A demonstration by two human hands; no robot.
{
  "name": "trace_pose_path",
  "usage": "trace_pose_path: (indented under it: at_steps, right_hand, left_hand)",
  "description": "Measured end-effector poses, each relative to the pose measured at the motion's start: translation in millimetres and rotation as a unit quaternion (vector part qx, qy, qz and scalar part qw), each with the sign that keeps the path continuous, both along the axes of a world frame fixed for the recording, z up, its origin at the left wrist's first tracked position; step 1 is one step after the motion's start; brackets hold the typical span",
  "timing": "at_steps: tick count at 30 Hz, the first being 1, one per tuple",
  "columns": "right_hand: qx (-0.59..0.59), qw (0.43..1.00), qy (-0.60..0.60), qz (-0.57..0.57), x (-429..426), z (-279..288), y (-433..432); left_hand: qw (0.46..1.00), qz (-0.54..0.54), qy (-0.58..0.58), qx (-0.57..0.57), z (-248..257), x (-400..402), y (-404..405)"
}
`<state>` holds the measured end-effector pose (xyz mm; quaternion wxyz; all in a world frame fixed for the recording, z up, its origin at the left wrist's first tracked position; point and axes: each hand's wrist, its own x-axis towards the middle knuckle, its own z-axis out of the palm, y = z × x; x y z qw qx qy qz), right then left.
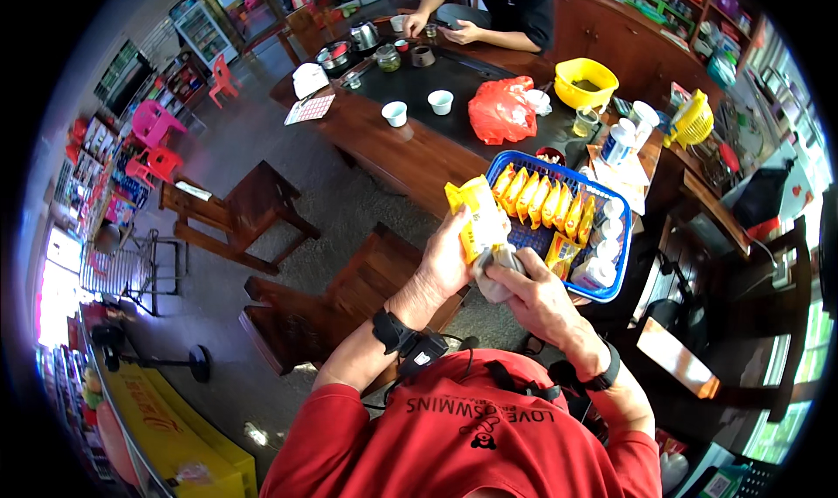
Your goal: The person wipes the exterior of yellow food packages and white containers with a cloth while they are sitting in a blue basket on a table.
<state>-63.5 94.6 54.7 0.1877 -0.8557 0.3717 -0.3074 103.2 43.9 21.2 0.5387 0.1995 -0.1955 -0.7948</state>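
Observation:
My left hand [448,252] grips a yellow-and-white plastic packet [476,220] in front of my chest. In my right hand [533,292] is a bunched greyish cloth [494,275], pressed against the packet's lower end. Just beyond my hands, to the right, a blue plastic basket [622,262] rests near the table's end. A row of yellow packets [540,200] stands along its far side, with another yellow packet [561,256] lying nearer. White-capped containers [605,249] line the basket's right side.
On the wooden table [393,151] are a red plastic bag [503,110], white cups [395,114], a yellow basin [584,82], a glass cup [584,121] and white bottles [619,141]. Across it sits a person [504,13] holding a phone. Wooden chairs [353,288] stand at the left, near my arm.

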Motion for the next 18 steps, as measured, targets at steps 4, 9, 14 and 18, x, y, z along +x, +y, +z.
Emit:
trace_pose_path:
  at_steps: [4, 9, 14, 18]
  right_hand:
    - [0.024, 0.984, -0.125, -0.122, 0.4, 35.6, -13.5]
    - [-0.075, 0.983, -0.077, -0.146, 27.3, 15.6, -38.5]
    - [-0.082, 0.996, -0.007, -0.044, 29.4, -4.1, 0.2]
    - [-0.027, 0.998, 0.038, -0.03, -1.6, -6.5, 2.7]
  left_hand:
    - [0.998, -0.063, -0.001, -0.011, 12.4, 0.5, 10.5]
    - [0.996, -0.091, 0.01, -0.009, 23.2, -13.5, 17.1]
    - [1.0, -0.021, -0.012, -0.006, 16.7, -1.4, 6.9]
    - [0.999, -0.004, 0.044, 0.01, 5.3, 2.0, 1.5]
